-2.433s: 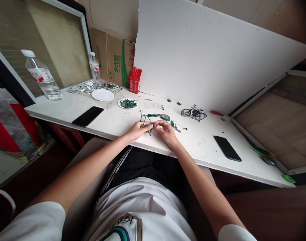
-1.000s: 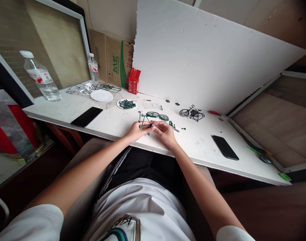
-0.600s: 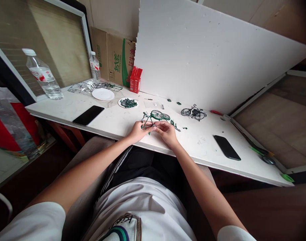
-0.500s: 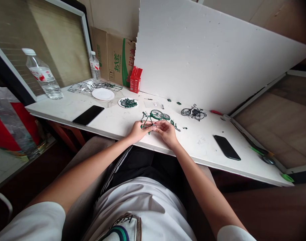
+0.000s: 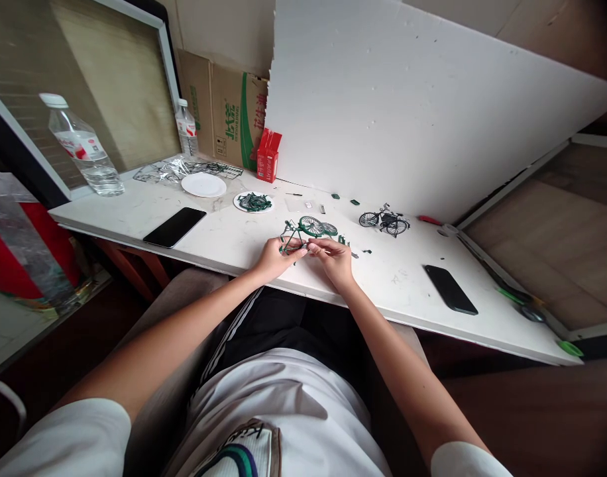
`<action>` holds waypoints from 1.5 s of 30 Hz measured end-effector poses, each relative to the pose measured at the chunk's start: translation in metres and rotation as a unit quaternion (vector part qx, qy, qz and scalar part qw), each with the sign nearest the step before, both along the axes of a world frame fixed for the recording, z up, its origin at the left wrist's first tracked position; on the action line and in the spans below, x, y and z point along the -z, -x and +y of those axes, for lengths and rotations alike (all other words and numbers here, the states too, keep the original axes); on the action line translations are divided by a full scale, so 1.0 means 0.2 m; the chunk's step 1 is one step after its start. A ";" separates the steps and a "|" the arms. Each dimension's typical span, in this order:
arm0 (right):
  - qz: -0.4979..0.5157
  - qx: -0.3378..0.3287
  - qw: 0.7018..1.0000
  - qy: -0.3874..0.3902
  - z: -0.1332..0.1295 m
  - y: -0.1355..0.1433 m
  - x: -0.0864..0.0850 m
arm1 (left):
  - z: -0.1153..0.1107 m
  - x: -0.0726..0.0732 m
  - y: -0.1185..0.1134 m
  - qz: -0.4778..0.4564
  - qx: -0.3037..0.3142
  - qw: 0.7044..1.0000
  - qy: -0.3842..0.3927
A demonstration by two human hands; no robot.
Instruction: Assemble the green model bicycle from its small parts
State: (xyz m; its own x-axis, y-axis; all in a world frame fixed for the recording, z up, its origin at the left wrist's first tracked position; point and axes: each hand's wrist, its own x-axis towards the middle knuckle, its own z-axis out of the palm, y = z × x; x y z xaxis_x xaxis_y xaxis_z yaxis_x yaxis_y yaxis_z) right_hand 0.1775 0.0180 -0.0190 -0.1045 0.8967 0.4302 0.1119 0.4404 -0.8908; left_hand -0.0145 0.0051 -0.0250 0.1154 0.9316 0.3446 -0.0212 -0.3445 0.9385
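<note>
My left hand is closed on a small green bicycle frame near the table's front edge. To its right, my right hand is pinched at the frame's lower right end; whatever lies between its fingertips is too small to make out. Just beyond my hands lie green spoked wheels and small green parts. A finished-looking dark model bicycle stands farther right. Behind my left hand, a white dish holds a heap of green pieces.
On the white table are a phone at left, another phone at right, an empty white plate, water bottles, a red box and a red-handled tool. A white board leans behind.
My right hand's fingers have shifted slightly and its fingertips are a little apart from my left thumb. The left hand keeps its hold on the frame.
</note>
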 end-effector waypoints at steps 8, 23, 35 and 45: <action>-0.050 -0.013 0.998 -0.024 0.00 -0.01 0.00 | 0.02 0.01 0.00 -0.009 0.000 1.000 -0.022; -0.043 -0.001 0.999 -0.002 -0.01 0.00 -0.01 | 0.03 0.02 0.01 -0.009 0.015 0.999 -0.029; -0.083 0.019 0.996 -0.032 -0.04 0.01 -0.04 | 0.02 0.02 0.00 -0.007 0.005 1.000 -0.027; -0.060 0.045 0.997 -0.028 -0.04 0.01 -0.03 | 0.04 0.03 0.01 0.007 0.020 1.000 -0.022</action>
State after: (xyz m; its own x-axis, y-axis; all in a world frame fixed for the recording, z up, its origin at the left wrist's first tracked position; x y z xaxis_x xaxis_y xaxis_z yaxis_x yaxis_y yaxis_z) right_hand 0.1747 0.0098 -0.0122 -0.0787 0.8794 0.4695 0.2579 0.4729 -0.8425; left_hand -0.0165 0.0134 -0.0308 0.1571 0.9099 0.3839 -0.0221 -0.3854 0.9225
